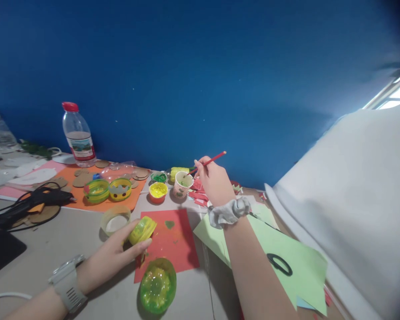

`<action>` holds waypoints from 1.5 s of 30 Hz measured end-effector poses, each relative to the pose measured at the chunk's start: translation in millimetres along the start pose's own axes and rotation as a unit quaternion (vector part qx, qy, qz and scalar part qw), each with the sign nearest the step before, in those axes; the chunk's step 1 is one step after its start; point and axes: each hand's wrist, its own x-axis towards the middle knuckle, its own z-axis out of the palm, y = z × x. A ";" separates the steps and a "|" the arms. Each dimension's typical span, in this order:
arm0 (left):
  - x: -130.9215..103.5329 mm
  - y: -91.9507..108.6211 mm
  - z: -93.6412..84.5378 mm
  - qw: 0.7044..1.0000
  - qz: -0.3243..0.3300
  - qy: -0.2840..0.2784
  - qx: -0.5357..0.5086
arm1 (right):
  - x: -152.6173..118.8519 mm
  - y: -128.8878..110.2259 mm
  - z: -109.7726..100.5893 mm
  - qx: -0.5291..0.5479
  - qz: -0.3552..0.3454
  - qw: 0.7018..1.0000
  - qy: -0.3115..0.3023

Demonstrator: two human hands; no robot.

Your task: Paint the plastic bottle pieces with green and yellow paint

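My left hand (123, 246) is closed around a yellow-green painted plastic bottle piece (143, 230), held over a paint-marked red paper sheet (173, 240). My right hand (213, 177) pinches a red paintbrush (214, 158), its lower end inside a patterned paper cup (180, 191). Beside that cup stand a cup of yellow paint (158, 191) and a small cup of green paint (158, 178). A green and yellow painted bottle bottom (158, 286) rests at the sheet's near edge. The brush tip is too small to make out.
Decorated rings (120, 189) and cardboard discs lie on orange paper (83, 171) at left, by a red-capped water bottle (80, 138). Black cables (36, 202) are further left. Scissors (280, 264) lie on light green paper (306, 266) at right, beneath my right forearm.
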 end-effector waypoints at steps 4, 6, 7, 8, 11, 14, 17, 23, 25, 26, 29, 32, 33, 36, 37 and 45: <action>-0.1 3.0 0.2 1.000 0.003 0.004 0.005 | 1.1 0.3 0.5 -0.018 0.007 1.000 0.008; -1.1 5.0 -0.4 1.000 0.002 0.004 0.006 | 1.5 0.1 0.1 -0.027 0.005 1.000 0.008; -1.5 5.8 -0.7 1.000 0.002 0.004 0.004 | 1.7 -0.1 -0.2 -0.031 0.003 0.999 0.007; -1.8 6.4 -1.0 1.000 0.002 0.003 0.003 | 1.8 -0.5 -0.4 -0.036 0.001 0.999 0.007; -1.3 6.6 -1.3 1.000 0.002 -0.009 0.003 | 2.1 -1.5 -0.5 -0.051 -0.004 0.999 0.005; 0.4 5.2 -0.6 1.000 0.005 -0.007 0.004 | 2.2 -1.9 -0.4 -0.060 -0.008 0.998 0.004; 1.4 4.4 -0.2 1.000 0.011 0.001 0.000 | 1.9 -1.9 -1.1 -0.066 -0.010 0.998 0.000; -0.4 7.9 -1.6 1.000 0.001 -0.013 0.008 | 0.5 -5.4 -4.1 -0.069 -0.012 0.997 -0.022; -0.9 8.5 -1.7 1.000 0.000 -0.014 0.007 | 0.3 -6.4 -5.0 -0.071 -0.014 0.997 -0.031; -1.0 8.6 -1.6 1.000 0.002 -0.015 0.003 | 0.2 -6.8 -5.5 -0.072 -0.015 0.997 -0.034; -0.9 9.1 -1.2 1.000 0.006 -0.019 0.001 | 0.1 -7.7 -7.1 -0.075 -0.017 0.996 -0.041; -1.0 9.9 -1.3 1.000 0.006 -0.019 0.013 | -0.5 -10.4 -9.1 -0.076 -0.018 0.996 -0.053; -1.1 10.0 -1.4 1.000 0.006 -0.017 0.016 | -0.9 -11.6 -9.9 -0.075 -0.018 0.995 -0.057; -1.4 9.5 -1.7 1.000 0.010 -0.006 0.018 | -2.4 -14.7 -11.6 -0.073 -0.015 0.995 -0.064; -1.3 9.1 -1.8 1.000 0.010 0.000 0.017 | -3.0 -15.1 -12.1 -0.072 -0.015 0.995 -0.065; 1.0 6.2 -1.7 1.000 0.016 -0.012 0.004 | -4.9 -13.7 -15.8 -0.064 -0.004 0.996 -0.060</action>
